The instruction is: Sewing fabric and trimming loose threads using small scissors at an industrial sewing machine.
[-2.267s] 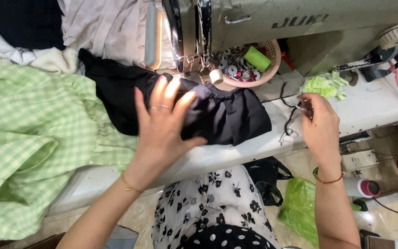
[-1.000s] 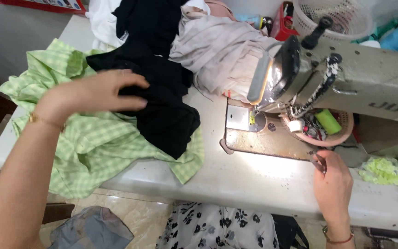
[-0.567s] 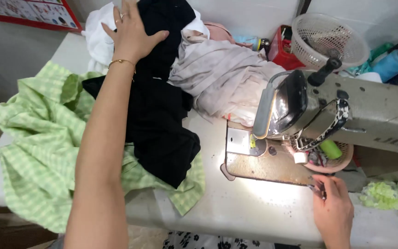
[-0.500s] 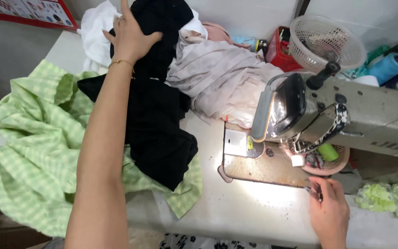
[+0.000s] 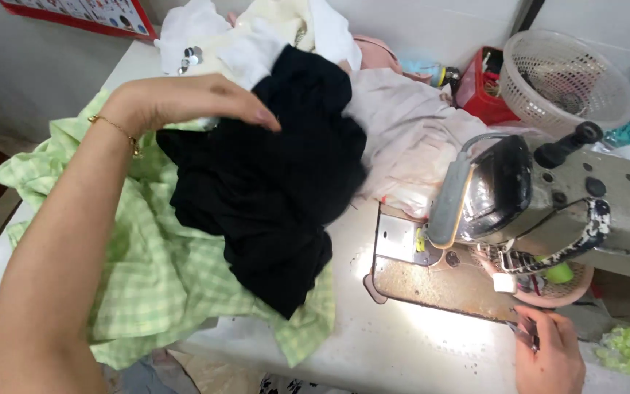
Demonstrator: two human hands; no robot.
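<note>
At the left of the frame, the person's left forearm is rising from the lower left corner toward the upper middle, a thin gold bracelet (image 5: 119, 131) circling the wrist. The left hand (image 5: 184, 102) is arching palm-down with fingers stretched out and slightly curled, hovering over the top edge of a black garment (image 5: 271, 182); whether the fingertips are touching or gripping the cloth cannot be told. The black garment is lying in a heap in the centre, draping over a green checked fabric (image 5: 147, 270) that is spreading across the left of the white table (image 5: 402, 350). White and pale pink cloths (image 5: 410, 138) are piling behind it. Further right, a sewing machine (image 5: 548, 197) is standing, its body cut off by the right edge. At the lower right, the right hand (image 5: 548, 357) is closing round a small metal tool (image 5: 526, 337), mostly hidden and hard to identify.
</note>
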